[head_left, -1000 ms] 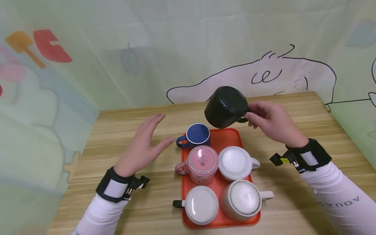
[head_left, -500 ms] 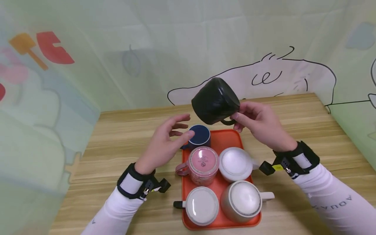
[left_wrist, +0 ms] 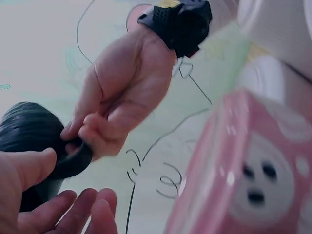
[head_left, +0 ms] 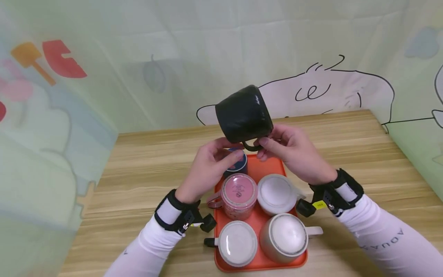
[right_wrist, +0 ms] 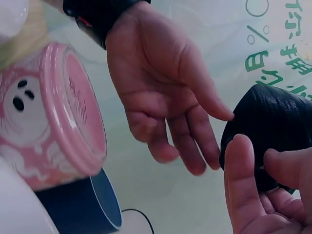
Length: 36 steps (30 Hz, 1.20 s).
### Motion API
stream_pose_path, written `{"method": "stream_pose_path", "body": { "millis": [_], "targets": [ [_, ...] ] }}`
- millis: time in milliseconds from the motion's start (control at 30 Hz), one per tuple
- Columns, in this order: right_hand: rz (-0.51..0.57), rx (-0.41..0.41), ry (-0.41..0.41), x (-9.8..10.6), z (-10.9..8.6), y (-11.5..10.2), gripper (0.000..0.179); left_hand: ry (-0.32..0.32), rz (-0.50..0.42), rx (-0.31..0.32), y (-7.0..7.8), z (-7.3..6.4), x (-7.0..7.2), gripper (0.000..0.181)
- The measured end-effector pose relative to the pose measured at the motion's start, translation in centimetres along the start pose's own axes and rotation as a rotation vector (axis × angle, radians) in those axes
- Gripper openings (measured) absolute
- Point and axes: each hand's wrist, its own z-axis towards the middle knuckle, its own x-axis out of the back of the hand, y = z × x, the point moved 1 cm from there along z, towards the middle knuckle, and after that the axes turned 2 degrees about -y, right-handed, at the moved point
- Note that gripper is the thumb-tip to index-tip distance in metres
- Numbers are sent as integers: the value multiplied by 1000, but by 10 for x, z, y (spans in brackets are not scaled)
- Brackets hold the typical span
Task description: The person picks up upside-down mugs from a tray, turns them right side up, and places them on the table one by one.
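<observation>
Leftward over the tray went the black mug (head_left: 242, 114) since the earlier head frames, rolling as it travelled until its handle (head_left: 252, 147) hung below the body; the left hand (head_left: 209, 165) had come in from the side to meet it. The right hand (head_left: 297, 152) pinched that handle between thumb and curled fingers. The left hand was spread, its thumb apart from gently bent fingers, just beside the mug's lower side; whether it touched the mug could not be told. The mug itself was held in the air, tilted, above the far end of the red tray (head_left: 264, 165).

Beneath the left hand, the blue mug (head_left: 240, 168) was partly covered. Nearer the person, a pink mug (head_left: 238, 191) stood base up beside a white mug (head_left: 275, 192). In the nearest row were a pale mug with a black handle (head_left: 237, 243) and, to its right, a large pale mug (head_left: 288, 234). The tray lay on a wood-grain table (head_left: 155, 165).
</observation>
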Motion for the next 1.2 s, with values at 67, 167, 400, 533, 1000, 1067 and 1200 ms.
{"method": "stream_pose_path", "body": {
  "millis": [67, 167, 400, 533, 1000, 1067, 1200],
  "targets": [
    [34, -4, -16, -5, 1, -1, 24, 0, -42, -5, 0, 1, -2, 26],
    [86, 2, -39, -12, 3, -1, 27, 16, -103, 6, 1, 2, -6, 22],
    [96, -7, -60, -19, 6, -2, 30, 106, -182, -11, 3, 1, -8, 18],
    [28, -23, -83, -17, 8, -2, 34, 156, -184, -24, 0, 0, -6, 19],
    [-141, -114, -114, 6, 0, -2, 47, 331, -175, -68, -7, -6, 26, 12],
    [-183, -105, -102, 11, -2, -1, 47, 368, -175, -75, -8, -8, 34, 12],
    [-247, -91, -64, 21, -4, 1, 44, 425, -111, -69, -11, -12, 50, 14]
  ]
}}
